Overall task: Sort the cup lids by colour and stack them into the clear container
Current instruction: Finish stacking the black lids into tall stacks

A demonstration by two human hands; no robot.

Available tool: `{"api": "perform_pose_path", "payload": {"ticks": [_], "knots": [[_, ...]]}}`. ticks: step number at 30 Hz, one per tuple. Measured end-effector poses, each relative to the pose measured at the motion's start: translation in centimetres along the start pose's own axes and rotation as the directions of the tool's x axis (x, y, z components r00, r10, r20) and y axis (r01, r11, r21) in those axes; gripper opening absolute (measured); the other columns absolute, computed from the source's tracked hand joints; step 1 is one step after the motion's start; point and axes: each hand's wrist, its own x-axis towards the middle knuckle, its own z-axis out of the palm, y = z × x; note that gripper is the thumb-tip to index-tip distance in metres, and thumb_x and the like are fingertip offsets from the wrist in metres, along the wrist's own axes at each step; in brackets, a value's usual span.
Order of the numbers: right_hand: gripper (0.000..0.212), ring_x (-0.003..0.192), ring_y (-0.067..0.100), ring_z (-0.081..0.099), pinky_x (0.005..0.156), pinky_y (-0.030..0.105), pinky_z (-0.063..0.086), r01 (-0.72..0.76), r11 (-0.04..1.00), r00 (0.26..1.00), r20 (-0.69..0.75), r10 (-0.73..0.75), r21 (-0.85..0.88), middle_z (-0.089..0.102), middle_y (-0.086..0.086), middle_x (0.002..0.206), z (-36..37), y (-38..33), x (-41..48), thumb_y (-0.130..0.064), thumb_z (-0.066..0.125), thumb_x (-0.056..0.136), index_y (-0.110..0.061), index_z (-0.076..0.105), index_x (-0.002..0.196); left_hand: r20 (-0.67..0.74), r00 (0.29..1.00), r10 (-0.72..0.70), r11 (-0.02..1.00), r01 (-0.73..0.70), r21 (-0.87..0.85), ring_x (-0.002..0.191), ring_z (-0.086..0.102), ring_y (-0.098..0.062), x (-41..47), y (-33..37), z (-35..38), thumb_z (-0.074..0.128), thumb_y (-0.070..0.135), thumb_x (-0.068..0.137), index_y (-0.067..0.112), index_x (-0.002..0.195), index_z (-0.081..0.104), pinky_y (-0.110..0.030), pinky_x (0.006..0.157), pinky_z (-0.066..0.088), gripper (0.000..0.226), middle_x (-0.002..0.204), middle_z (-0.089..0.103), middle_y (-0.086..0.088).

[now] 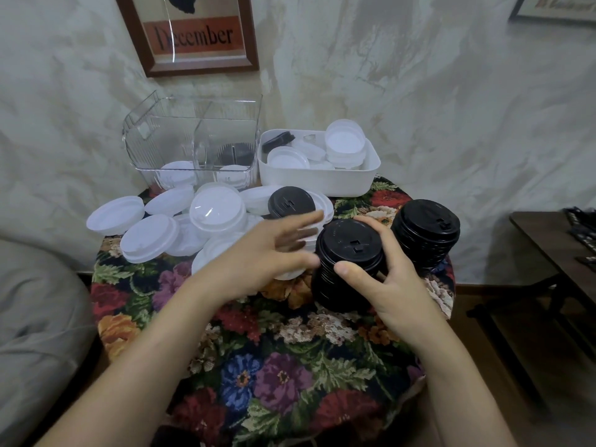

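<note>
A grey cushion (35, 317) fills the left edge, beside a small round table (283, 366) covered in a dark floral cloth. The wall behind is pale and mottled, and on it hangs a brown framed picture (190, 33) reading "December".

At the back of the table stands the clear container (142, 146). It is divided inside, with white lids in its front sections and something dark in a rear one. In front of it sprawls a loose heap of white lids (154, 233), with a single black lid (292, 201) lying on the heap's right side. A white bin (319, 183) just right of the container holds more white lids and one black lid.

The left hand (267, 253) hovers over the heap with fingers spread and straight. It is blurred and holds nothing. Just to its right, the near stack of black lids (348, 240) stands on the cloth. The right hand (396, 285) grips this stack, thumb across the front and fingers curled round the far side.

A second stack of black lids (425, 233) stands just behind the right hand. A dark side table (554, 240) sits at the right edge.
</note>
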Motion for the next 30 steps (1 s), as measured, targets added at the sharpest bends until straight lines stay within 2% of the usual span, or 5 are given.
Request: {"api": "perform_pose_path", "payload": {"ticks": [5,14,18,22,30], "knots": [[0.056,0.115,-0.01,0.059,0.091,0.007,0.045,-0.017,1.0,1.0,-0.003,0.017,0.003,0.062,-0.034,0.119,0.0,-0.1,0.0,-0.044,0.074,0.081,-0.052,0.046,0.129,-0.372,0.916,0.151,0.939,-0.015,0.343,0.126,0.059,-0.001,1.2,0.3,-1.7,0.072,0.014,0.096,0.025,0.141,0.062,-0.025,0.112,0.045,0.047,0.139,0.064,0.011],[0.057,0.115,-0.013,0.057,0.09,0.005,0.044,-0.034,0.999,0.999,0.008,0.034,-0.002,0.059,-0.038,0.12,-0.2,-0.1,-0.1,-0.047,0.074,0.081,-0.054,0.044,0.129,-0.339,0.94,0.05,0.697,0.21,0.685,0.141,0.045,-0.018,3.8,0.5,-1.7,0.07,0.036,0.096,0.025,0.156,0.042,-0.031,0.109,0.035,0.067,0.156,0.049,0.004],[0.058,0.116,-0.013,0.057,0.091,0.005,0.044,-0.031,1.0,0.999,0.009,0.031,-0.006,0.059,-0.038,0.12,-0.3,-0.1,-0.1,-0.044,0.074,0.083,-0.051,0.044,0.131,-0.39,0.914,0.11,0.878,0.095,0.469,0.13,0.056,-0.01,3.1,1.7,-2.0,0.079,0.039,0.088,0.027,0.144,0.056,-0.028,0.11,0.042,0.061,0.141,0.062,0.011],[0.067,0.121,-0.011,0.056,0.094,0.009,0.045,-0.016,1.0,1.0,0.017,0.016,0.001,0.06,-0.03,0.129,-0.3,0.1,-0.2,-0.045,0.074,0.084,-0.046,0.042,0.143,-0.157,0.984,0.082,0.996,-0.087,-0.029,0.118,0.068,-0.007,1.0,3.8,-0.8,0.08,0.028,0.079,0.019,0.134,0.065,-0.024,0.098,0.054,0.058,0.124,0.074,0.009],[0.07,0.126,-0.006,0.055,0.101,0.014,0.044,0.008,1.0,0.998,0.059,-0.009,0.012,0.059,-0.029,0.131,-0.4,0.3,-0.1,-0.043,0.074,0.087,-0.039,0.04,0.148,-0.021,0.994,0.104,0.987,-0.1,0.125,0.128,0.058,-0.002,0.7,3.0,0.8,0.079,0.026,0.087,0.025,0.129,0.071,-0.03,0.108,0.049,0.043,0.135,0.065,0.014]]}}
